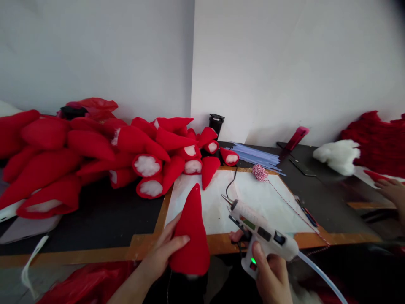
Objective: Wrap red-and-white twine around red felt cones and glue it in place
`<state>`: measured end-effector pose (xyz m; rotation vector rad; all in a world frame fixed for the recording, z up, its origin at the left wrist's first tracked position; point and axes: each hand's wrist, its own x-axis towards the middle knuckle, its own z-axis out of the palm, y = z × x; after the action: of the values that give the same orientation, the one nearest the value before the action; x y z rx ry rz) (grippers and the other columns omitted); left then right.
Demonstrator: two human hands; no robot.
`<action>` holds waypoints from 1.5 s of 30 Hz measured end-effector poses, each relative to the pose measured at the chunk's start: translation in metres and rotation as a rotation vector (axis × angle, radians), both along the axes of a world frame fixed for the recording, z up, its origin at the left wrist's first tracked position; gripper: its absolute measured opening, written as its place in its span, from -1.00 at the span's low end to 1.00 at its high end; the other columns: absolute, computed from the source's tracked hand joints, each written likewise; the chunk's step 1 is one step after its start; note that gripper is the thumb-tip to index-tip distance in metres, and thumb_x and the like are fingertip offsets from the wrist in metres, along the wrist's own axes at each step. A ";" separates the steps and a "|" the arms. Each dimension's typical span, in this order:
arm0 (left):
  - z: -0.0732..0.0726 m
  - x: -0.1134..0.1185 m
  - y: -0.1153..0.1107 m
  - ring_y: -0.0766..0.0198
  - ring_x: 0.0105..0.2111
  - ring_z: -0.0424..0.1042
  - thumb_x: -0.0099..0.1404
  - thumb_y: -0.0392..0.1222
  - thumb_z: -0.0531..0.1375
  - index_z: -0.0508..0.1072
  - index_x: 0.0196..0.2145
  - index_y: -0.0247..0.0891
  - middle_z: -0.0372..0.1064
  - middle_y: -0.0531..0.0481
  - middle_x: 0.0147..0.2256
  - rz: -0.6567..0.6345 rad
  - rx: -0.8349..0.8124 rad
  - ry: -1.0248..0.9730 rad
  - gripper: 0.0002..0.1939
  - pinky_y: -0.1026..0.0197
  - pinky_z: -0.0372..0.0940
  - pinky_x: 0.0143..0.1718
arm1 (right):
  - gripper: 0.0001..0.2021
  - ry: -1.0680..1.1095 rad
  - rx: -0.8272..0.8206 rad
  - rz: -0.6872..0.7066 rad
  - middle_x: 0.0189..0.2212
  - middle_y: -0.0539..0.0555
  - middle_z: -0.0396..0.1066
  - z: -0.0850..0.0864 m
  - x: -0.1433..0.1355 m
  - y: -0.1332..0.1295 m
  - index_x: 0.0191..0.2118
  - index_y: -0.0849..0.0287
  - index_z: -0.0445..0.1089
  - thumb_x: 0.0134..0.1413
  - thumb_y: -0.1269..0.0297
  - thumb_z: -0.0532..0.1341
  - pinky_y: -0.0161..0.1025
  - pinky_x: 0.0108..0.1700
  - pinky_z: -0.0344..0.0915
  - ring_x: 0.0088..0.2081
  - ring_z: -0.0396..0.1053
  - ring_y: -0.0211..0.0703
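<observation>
My left hand (pixel 169 245) grips a red felt cone hat (pixel 192 236), its tip pointing up and its wide end low, with a trace of white at the bottom edge. My thumb lies across its front. In my right hand (pixel 268 270) is a white hot glue gun (pixel 264 228), its metal nozzle aimed up and left toward the hat but apart from it. A green light glows on its handle, and a clear glue stick (pixel 321 274) sticks out of its back end. Beyond both hands lies a white sheet (pixel 218 207) on the table.
Stuffed red cones (pixel 91 143) are heaped at left. Behind the sheet lie glue sticks (pixel 256 156), a black container (pixel 216 123) and a red-and-white twine ball (pixel 260 172). White stuffing (pixel 337 156) and another person's hand (pixel 390 190) are at right.
</observation>
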<state>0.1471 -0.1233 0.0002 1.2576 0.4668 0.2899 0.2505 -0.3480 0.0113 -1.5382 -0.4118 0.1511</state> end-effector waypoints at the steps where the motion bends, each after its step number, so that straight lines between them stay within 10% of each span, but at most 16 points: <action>1: 0.002 0.001 0.002 -0.03 -0.07 0.50 0.13 0.00 0.33 0.41 0.10 -0.20 0.48 -0.15 -0.01 0.059 0.248 -0.002 -0.41 0.03 0.42 -0.06 | -0.69 0.001 -0.012 -0.029 -0.21 0.15 0.62 0.002 -0.002 0.002 -0.21 0.10 0.58 0.20 -0.02 0.25 -0.19 0.01 0.43 -0.13 0.55 -0.01; 5: 0.009 0.006 0.002 0.03 -0.08 0.43 0.19 -0.08 0.33 0.36 0.13 -0.19 0.33 -0.16 -0.02 0.420 1.213 -0.026 -0.44 0.07 0.40 -0.08 | -0.68 0.004 -0.015 -0.081 -0.15 0.15 0.60 0.014 -0.011 0.010 -0.11 0.11 0.53 0.19 -0.01 0.27 -0.17 0.08 0.40 -0.05 0.53 0.01; 10: 0.000 0.011 -0.002 0.10 -0.21 0.38 0.25 -0.27 0.31 0.40 0.09 -0.25 0.24 -0.20 -0.09 0.657 1.680 -0.091 -0.55 0.13 0.37 -0.21 | -0.80 -0.202 -0.074 0.054 -0.23 0.09 0.58 0.024 -0.010 0.018 -0.09 0.08 0.49 0.26 0.15 0.23 -0.34 -0.19 0.47 -0.19 0.55 -0.08; 32: 0.000 0.011 0.001 0.08 -0.22 0.33 0.20 -0.42 0.32 0.41 0.07 -0.25 0.25 -0.23 -0.11 0.672 1.772 -0.135 -0.52 0.08 0.30 -0.21 | -0.71 -0.157 -0.128 -0.027 -0.24 0.17 0.57 0.013 -0.005 0.025 -0.24 0.14 0.49 0.17 0.00 0.28 -0.23 -0.11 0.46 -0.21 0.52 -0.04; 45: 0.003 0.012 -0.007 0.08 -0.23 0.34 0.19 -0.39 0.34 0.42 0.05 -0.24 0.25 -0.22 -0.11 0.703 1.765 -0.093 -0.53 0.08 0.34 -0.22 | -0.57 0.164 -0.127 -0.289 -0.40 0.10 0.54 0.016 0.035 -0.049 -0.26 0.21 0.54 0.08 -0.13 0.32 -0.28 -0.29 0.39 -0.28 0.48 -0.04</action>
<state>0.1592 -0.1303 0.0028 2.7107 0.5348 1.5809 0.2854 -0.3971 0.0274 -1.6781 -0.0485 0.0780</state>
